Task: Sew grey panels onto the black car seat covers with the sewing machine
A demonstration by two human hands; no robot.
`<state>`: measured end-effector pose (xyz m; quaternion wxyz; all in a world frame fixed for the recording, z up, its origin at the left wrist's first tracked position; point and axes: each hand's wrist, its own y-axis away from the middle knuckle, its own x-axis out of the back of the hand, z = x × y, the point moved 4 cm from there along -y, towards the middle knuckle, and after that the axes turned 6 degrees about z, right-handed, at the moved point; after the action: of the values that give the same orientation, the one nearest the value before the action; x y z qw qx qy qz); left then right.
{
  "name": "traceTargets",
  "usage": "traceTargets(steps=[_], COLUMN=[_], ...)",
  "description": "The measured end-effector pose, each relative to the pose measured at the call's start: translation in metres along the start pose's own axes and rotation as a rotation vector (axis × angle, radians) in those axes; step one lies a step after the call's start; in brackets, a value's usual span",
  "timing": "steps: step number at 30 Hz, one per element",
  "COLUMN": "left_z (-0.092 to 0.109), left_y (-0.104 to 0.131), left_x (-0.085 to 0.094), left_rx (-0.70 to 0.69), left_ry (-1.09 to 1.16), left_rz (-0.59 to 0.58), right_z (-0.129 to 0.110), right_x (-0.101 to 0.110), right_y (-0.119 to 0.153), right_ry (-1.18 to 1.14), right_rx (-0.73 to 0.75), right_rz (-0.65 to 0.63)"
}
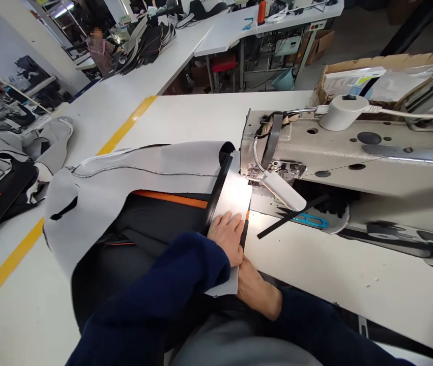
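Observation:
My left hand (227, 238) lies with outstretched fingers on the pale grey side of a garment panel (235, 190), just in front of the sewing machine (315, 142). Below and to its right, my right hand (256, 287) is closed at the panel's right edge; its fingers are partly hidden under the fabric and my left hand. The panel's far end reaches the lit needle area. A folded black strip runs along its left side. The rest of the garment (151, 157), grey, black and orange, spreads left over the table and toward my lap.
A lamp (283, 190) hangs by the needle. Blue thread snips (310, 219) and a black strip (292, 216) lie at the machine bed. Cut pieces (6, 188) lie at left; a cardboard box (392, 63) stands behind the machine. A person (100, 53) is far back.

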<state>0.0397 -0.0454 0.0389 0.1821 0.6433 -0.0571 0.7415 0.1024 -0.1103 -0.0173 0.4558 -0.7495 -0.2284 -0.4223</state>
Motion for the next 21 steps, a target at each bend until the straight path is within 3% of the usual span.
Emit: traceTargets(steps=[6,9,13,21], left_z=[-0.005,-0.01,-0.018,-0.027], left_y=[-0.019,-0.03,-0.044,-0.068], left_x=[0.0,-0.001,0.0,0.002], left_rx=[-0.005,-0.024,-0.049,-0.086], left_ry=[-0.011,-0.011,-0.006,0.02], left_rz=[0.057,0.094,0.098,0.108], right_z=[0.01,0.019,0.032,0.066], right_x=[0.028,0.033,0.021,-0.012], right_y=[-0.021,-0.027,-0.029,-0.033], right_ry=[0.059,0.061,0.096,0.045], right_rx=[-0.024,0.001,0.027,-0.084], right_rz=[0.032,0.032,0.061,0.09])
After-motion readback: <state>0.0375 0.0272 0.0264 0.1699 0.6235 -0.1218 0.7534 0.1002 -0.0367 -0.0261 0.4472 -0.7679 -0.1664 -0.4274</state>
